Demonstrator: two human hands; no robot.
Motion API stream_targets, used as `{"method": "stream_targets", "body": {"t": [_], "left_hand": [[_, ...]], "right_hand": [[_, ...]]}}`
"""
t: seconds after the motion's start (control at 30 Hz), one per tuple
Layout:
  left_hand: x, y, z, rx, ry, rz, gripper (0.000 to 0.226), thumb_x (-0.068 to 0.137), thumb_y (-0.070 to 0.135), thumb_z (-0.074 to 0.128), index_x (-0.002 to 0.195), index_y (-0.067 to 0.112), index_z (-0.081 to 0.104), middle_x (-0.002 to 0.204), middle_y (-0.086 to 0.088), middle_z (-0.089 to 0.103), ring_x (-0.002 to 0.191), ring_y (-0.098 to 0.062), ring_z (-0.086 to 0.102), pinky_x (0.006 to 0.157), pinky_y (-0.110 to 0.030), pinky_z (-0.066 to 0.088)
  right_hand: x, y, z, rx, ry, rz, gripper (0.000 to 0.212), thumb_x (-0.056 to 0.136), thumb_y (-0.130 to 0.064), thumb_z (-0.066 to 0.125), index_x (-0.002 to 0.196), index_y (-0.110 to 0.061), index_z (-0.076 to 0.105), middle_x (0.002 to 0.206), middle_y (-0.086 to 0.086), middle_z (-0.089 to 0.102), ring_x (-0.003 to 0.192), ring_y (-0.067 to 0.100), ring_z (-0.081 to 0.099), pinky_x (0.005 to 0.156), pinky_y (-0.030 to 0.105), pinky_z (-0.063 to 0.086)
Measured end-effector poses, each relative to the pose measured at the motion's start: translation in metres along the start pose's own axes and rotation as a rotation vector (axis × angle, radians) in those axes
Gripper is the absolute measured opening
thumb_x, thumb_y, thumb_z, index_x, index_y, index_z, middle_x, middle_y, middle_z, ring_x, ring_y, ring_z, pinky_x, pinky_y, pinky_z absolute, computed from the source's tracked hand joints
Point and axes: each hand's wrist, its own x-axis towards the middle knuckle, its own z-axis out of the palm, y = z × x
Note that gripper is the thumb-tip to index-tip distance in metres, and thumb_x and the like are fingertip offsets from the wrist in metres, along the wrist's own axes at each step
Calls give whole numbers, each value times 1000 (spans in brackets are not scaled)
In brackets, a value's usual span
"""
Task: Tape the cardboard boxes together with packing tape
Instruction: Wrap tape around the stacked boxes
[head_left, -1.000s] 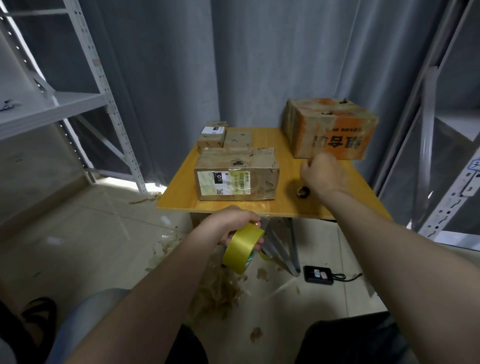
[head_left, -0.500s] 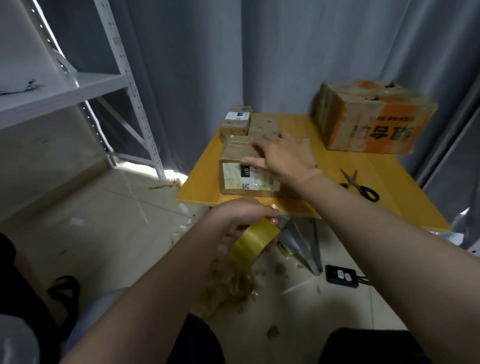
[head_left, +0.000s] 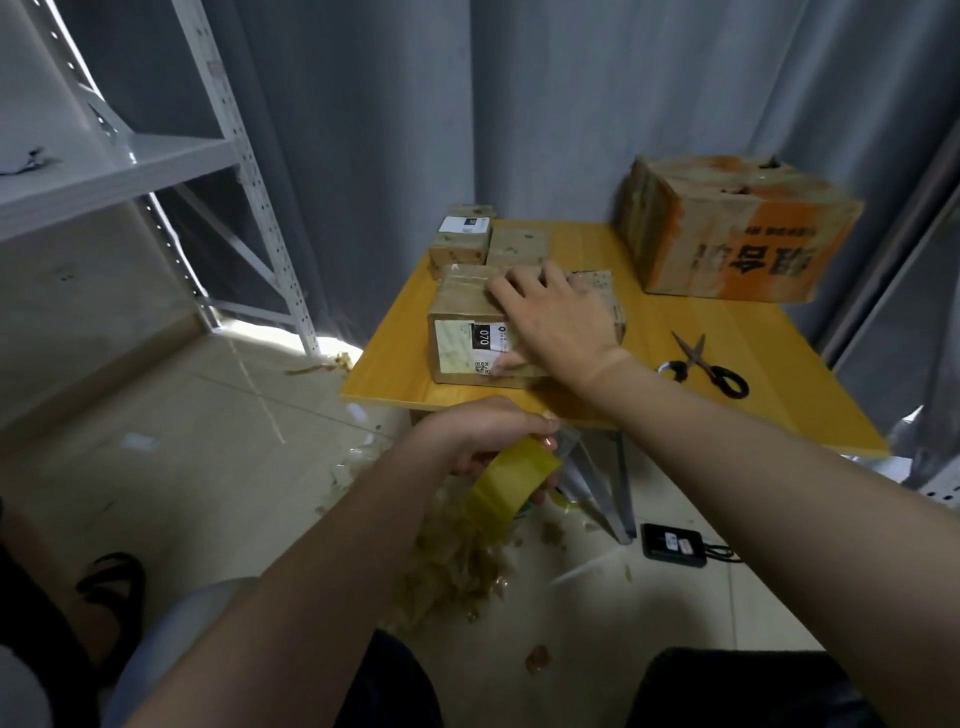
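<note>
Nearest, the left hand curls its fingers round the tape, just below the table edge. The right hand lies flat on the front box, fingers spread. Scissors lie to its right; small boxes and a big box stand behind.

Yellow tbl: 4 boxes + scissors.

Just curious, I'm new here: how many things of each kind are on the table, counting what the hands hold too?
Cardboard boxes: 4
Scissors: 1
Tape roll, held in the left hand: 1
Total: 6
</note>
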Motion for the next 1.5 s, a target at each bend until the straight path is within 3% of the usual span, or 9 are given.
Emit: {"method": "stream_targets", "body": {"t": [0.2, 0.37, 0.63, 0.8, 0.97, 1.17, 1.27, 1.33, 1.5], "left_hand": [[-6, 4, 1, -19, 7, 2, 28, 106, 35, 58, 115, 10, 63, 102, -23, 78, 77, -32, 78, 54, -30, 59], [-7, 7, 3, -32, -8, 18, 30, 106, 35, 58, 118, 7, 62, 99, -23, 77, 75, -33, 77, 57, -32, 60], [-7, 5, 4, -39, -16, 16, 28, 105, 35, 59, 114, 8, 64, 101, -24, 77, 80, -35, 76, 66, -37, 62], [-15, 4, 8, -79, 36, 57, 25, 106, 31, 59, 114, 9, 64, 97, -24, 77, 76, -35, 76, 58, -35, 61], [-34, 5, 6, -100, 51, 86, 22, 106, 31, 57, 113, 10, 62, 98, -22, 77, 76, -33, 76, 60, -35, 63], [-54, 9, -1, -148, 154, 179, 17, 103, 23, 63, 112, 9, 66, 99, -21, 78, 78, -34, 76, 59, -35, 63], [-61, 11, -2, -183, 255, 261, 15, 98, 16, 68, 113, 13, 68, 100, -19, 79, 85, -37, 78, 76, -47, 64], [-66, 13, 1, -217, 346, 325, 16, 96, 12, 70, 111, 16, 71, 104, -17, 79, 91, -40, 77, 88, -53, 61], [-78, 20, 10, -223, 495, 445, 19, 95, 21, 76, 113, 24, 72, 116, -23, 75, 107, -49, 70, 57, -30, 38]], "right_hand": [[4, 17, -11, 206, -147, -80, 111, 64, -76, 79, 154, -32, 31, 151, 5, 41, 133, 34, 40, 103, 51, 44], [6, 31, -8, 395, -179, -59, 93, 81, -47, 85, 157, -48, 32, 157, -7, 39, 132, 27, 34, 102, 45, 40], [-1, 28, 0, 334, -96, -26, 92, 83, -52, 80, 160, -43, 30, 163, -10, 41, 127, 26, 41, 95, 41, 43], [-7, 25, -3, 427, -96, 73, 84, 78, -52, 84, 151, -37, 45, 137, 10, 61, 124, 32, 53, 98, 45, 47], [-9, 24, -12, 480, -100, 68, 65, 81, -48, 83, 138, -31, 58, 133, 2, 68, 121, 28, 61, 100, 44, 51], [-20, 29, -24, 726, -37, 176, 55, 98, -49, 65, 149, -33, 53, 151, 1, 55, 149, 25, 38, 119, 47, 36], [-33, 29, -37, 967, 158, 201, 39, 94, -51, 67, 130, -35, 69, 113, -19, 61, 119, 11, 55, 102, 37, 48], [-40, 31, -47, 1103, 111, 155, 36, 89, -55, 71, 120, -36, 73, 107, -21, 69, 97, 1, 63, 84, 28, 53], [-49, 34, -67, 1072, -170, 89, 23, 87, -49, 79, 107, -40, 74, 100, -26, 70, 91, -12, 64, 74, 16, 47]]}}
